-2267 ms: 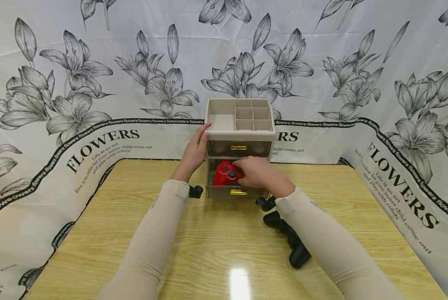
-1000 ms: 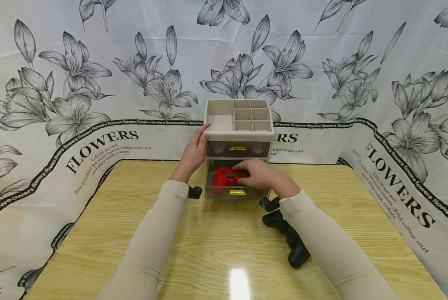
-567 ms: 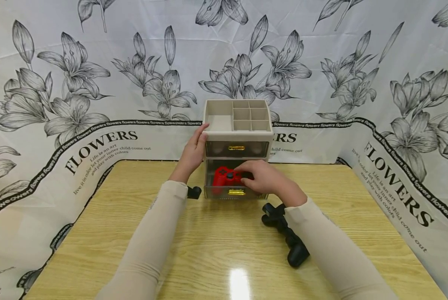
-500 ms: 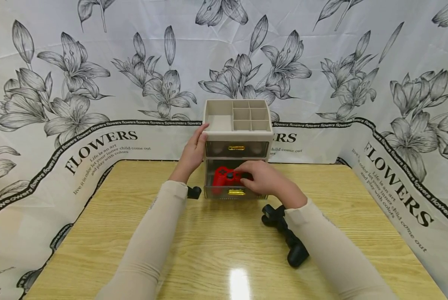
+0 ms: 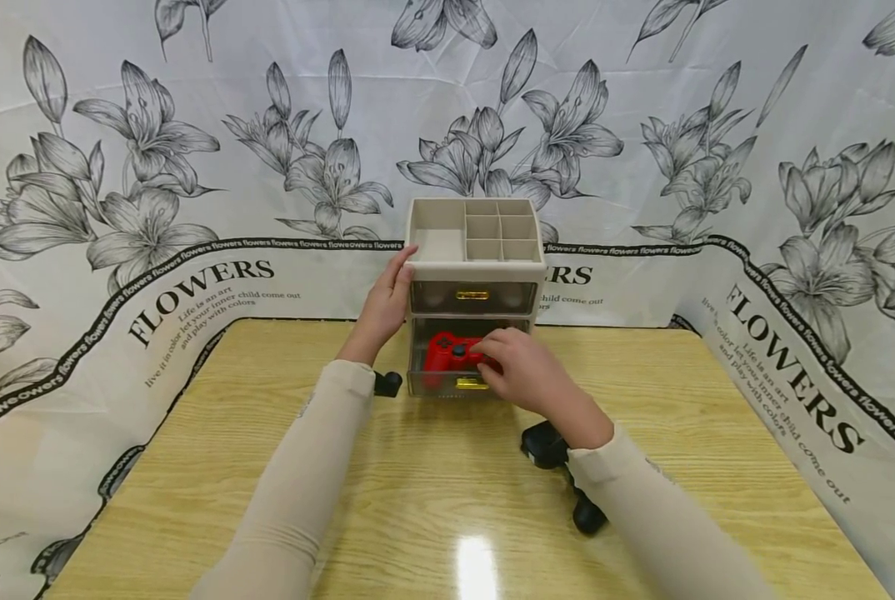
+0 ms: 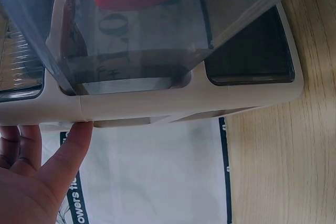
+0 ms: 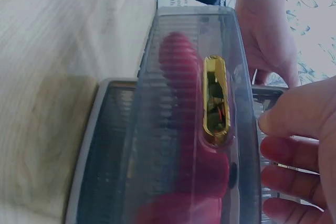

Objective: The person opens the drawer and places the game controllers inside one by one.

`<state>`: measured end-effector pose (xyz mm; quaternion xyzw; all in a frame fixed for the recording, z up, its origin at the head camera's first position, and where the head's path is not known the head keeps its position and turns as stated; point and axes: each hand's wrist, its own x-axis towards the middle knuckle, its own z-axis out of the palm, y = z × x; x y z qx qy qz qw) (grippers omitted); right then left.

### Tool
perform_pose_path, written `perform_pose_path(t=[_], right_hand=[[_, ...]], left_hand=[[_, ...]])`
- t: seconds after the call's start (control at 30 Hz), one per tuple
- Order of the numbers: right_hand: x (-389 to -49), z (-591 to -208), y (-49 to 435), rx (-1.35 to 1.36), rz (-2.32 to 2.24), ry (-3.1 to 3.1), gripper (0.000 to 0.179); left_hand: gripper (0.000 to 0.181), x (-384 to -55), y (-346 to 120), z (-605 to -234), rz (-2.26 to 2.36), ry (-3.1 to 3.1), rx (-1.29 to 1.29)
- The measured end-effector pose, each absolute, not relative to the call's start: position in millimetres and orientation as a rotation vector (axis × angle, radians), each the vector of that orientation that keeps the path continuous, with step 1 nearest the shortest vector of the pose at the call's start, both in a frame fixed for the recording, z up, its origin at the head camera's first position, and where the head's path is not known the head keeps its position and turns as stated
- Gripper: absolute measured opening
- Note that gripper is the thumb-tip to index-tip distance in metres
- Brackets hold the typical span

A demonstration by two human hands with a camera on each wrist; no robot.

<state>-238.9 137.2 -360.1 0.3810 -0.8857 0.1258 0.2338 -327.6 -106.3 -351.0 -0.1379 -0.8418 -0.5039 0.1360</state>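
A red game controller lies in the pulled-out lower drawer of a beige desk organizer. The drawer is smoky and see-through, with a gold handle. My left hand rests against the organizer's left side, index finger extended up to the top edge and thumb at its front corner. Over the right part of the drawer is my right hand, fingertips beside the controller's right end, which they partly hide in the head view. The right wrist view shows those fingers apart at the drawer's upper edge, nothing between them.
A black game controller lies on the wooden table, mostly hidden behind my right sleeve and wrist camera. The organizer's top has a wide tray and several small compartments. Its upper drawer is closed. Flower-printed cloth surrounds the table.
The red controller has sunk lower into the drawer and come to rest. My right hand has let go of it and drawn back toward me. My left hand has stayed in place.
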Motion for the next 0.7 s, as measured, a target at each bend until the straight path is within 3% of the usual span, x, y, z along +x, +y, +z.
perform_pose_path(t=[0.7], right_hand=[[-216, -384, 130, 1.091, 0.277, -2.157, 0.015]], left_hand=[[0.055, -327, -106, -351, -1.449, -2.440, -0.405]])
